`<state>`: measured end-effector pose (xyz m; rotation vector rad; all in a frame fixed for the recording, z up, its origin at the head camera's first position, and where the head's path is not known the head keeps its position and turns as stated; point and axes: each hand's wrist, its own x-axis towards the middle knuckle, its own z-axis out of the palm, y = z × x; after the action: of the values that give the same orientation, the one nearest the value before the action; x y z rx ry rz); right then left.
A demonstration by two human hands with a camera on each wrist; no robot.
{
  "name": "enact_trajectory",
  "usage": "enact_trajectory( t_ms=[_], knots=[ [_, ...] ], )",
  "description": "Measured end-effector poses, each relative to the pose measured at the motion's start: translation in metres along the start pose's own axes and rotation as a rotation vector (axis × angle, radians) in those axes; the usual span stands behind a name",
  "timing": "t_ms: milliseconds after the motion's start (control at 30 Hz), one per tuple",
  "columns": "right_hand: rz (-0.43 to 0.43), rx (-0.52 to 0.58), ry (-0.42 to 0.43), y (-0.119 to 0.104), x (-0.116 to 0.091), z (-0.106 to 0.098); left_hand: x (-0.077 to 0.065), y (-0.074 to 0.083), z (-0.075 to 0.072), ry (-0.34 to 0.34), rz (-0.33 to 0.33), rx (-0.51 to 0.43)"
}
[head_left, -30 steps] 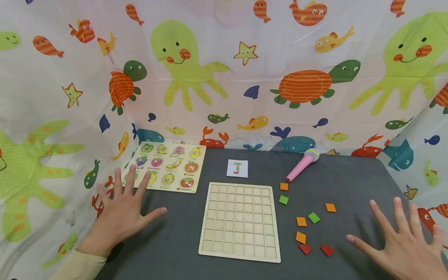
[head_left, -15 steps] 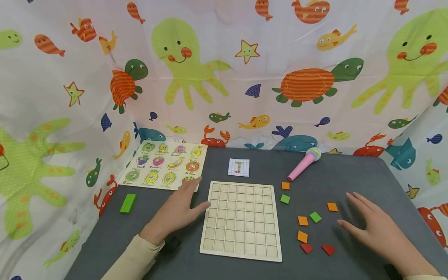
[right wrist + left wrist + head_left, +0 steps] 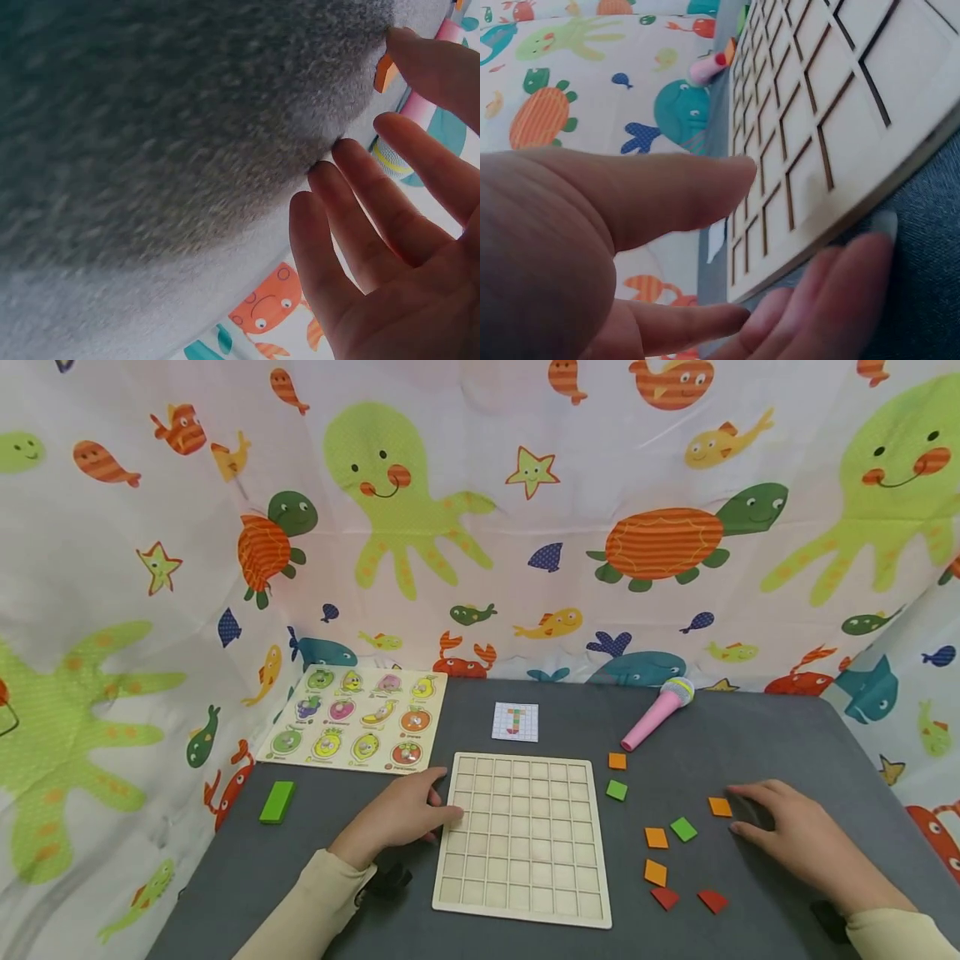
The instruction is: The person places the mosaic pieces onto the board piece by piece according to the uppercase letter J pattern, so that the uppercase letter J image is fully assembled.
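Note:
In the head view my left hand (image 3: pixel 401 810) is at the left edge of a pale wooden grid board (image 3: pixel 522 917). Its thumb (image 3: pixel 705 184) reaches over the rim, while the other fingers lie bent beside the edge in the left wrist view. My right hand (image 3: pixel 802 835) is low over the table at right, palm facing inward. The index fingertip comes right up to an orange square tile (image 3: pixel 719 807), with the thumb apart from it and nearer me. That tile lies flat, and the right wrist view shows the fingers spread.
Green tiles (image 3: pixel 683 829), other orange tiles (image 3: pixel 656 872) and red corner pieces (image 3: pixel 712 901) lie right of the board. Behind are a pattern card (image 3: pixel 515 722), a pink toy microphone (image 3: pixel 651 718) and a fruit puzzle (image 3: pixel 352 718). A green block (image 3: pixel 277 802) lies left.
Both hands came from wide apart, fingers spread, inward and down. The left went to the board's left edge, uncovering the green block and puzzle; the right went to the rightmost orange tile.

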<state>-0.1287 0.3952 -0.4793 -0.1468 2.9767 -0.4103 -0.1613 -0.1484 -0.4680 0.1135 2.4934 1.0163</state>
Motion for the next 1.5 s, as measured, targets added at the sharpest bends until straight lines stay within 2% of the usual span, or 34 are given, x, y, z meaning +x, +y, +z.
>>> enact_trajectory(
  t_ms=[200,600,800,1067,1233,1500],
  knots=[
    [-0.038,0.018,0.009,-0.004,0.004,0.003,0.002,-0.006,0.002,-0.006,0.0,-0.06],
    [-0.046,0.033,0.022,-0.001,0.003,-0.001,0.009,-0.014,0.005,-0.022,0.019,-0.141],
    [-0.05,0.019,0.013,-0.002,0.005,-0.001,0.01,-0.015,0.006,-0.006,0.021,-0.151],
    [-0.05,0.028,0.029,-0.006,0.01,-0.012,0.013,-0.013,0.009,0.016,0.033,-0.191],
    [-0.042,0.07,0.038,-0.031,0.014,-0.012,0.014,-0.014,0.011,0.025,0.036,-0.2],
    [-0.04,0.166,0.044,-0.103,0.032,0.005,0.012,-0.016,0.006,0.019,0.039,-0.195]
  ],
)
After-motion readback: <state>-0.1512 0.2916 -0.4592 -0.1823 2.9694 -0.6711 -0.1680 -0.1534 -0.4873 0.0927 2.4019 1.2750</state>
